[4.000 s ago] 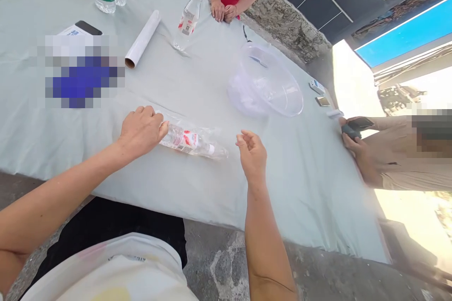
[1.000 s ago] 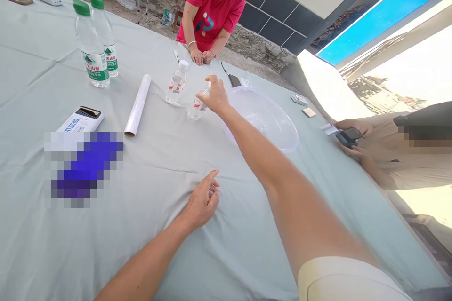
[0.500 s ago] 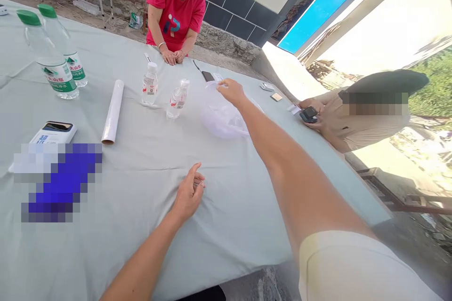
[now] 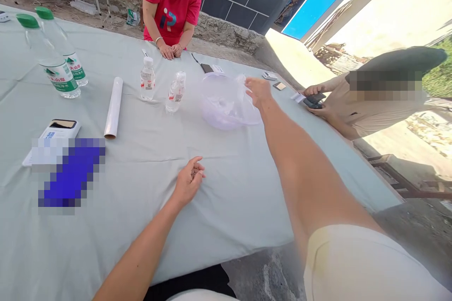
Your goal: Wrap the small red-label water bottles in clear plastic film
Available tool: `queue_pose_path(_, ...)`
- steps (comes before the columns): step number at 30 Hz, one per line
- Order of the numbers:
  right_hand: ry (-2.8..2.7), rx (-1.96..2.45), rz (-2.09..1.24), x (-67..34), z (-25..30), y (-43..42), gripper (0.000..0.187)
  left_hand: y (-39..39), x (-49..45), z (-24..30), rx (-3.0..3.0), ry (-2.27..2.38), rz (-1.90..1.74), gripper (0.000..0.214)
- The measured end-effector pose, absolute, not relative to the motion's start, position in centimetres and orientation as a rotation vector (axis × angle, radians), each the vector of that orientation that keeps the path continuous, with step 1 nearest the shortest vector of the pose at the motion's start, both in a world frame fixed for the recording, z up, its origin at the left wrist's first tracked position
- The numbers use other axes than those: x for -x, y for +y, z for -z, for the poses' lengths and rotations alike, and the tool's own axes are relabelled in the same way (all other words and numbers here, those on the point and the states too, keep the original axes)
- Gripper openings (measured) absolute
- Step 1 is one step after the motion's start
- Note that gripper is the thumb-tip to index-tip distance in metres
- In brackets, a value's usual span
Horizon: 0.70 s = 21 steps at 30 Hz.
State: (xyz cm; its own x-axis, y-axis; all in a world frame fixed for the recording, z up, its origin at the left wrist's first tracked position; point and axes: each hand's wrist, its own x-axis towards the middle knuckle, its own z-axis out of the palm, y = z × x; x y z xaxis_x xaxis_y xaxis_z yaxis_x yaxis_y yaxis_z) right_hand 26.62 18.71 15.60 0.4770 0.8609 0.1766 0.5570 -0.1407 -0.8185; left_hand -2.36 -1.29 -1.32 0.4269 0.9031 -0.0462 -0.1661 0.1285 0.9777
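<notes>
Head view.

- Step in hand, as judged: taking hold of clear bowl by its rim. Right hand at full reach, fingers curled over the rim at the bowl's 3 o'clock and clamped on it.
- Left hand: flat on worktop at 6 o'clock of the bowl, well apart from it. Fingers loosely curled together, holding nothing.
- Next move, as judged: calls for a firm pinch on a thin, slippery rim, clear of small bottles just beside at 9 o'clock.
- Bowl: transparent plastic, wide and shallow, apparently tipped off level, faint violet cast; contents not discernible.
- Also present: roll further towards 9 o'clock; seated person's hands at 3 o'clock, on a dark device.
</notes>
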Motion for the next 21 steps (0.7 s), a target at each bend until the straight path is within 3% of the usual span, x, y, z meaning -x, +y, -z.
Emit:
queue_pose_path(5, -1.41, 1.329, -0.68, -19.9, -15.6, 11.5, 0.029, -0.4, 3.3, 0.7, -0.784, 0.628, -0.992, 0.039)
queue_pose_path(10, -1.648, 1.155, -1.237, -11.6, -7.3, 0.8, 0.021, 0.8, 5.3, -0.3, -0.596, 0.534, -1.13, 0.052)
queue_pose_path(13, -1.42, 1.096, -1.255, -10.3, -2.2, -1.8, 0.015, 1.2, 5.9, -0.6, -0.75, 0.768, -1.12, 0.04)
queue_pose_path(17, -1.199, 1.11, -1.169, -11.2, 1.6, -1.7, 0.031, 1.4, 6.1, -0.8, -0.683, 0.87, -1.19, 0.036)
queue_pose_path(21, -1.209, 1.164, -1.189, -12.4, 1.8, -1.4, 0.046, 0.8, 5.7, -1.4, -0.804, 1.036, -1.159, 0.03)
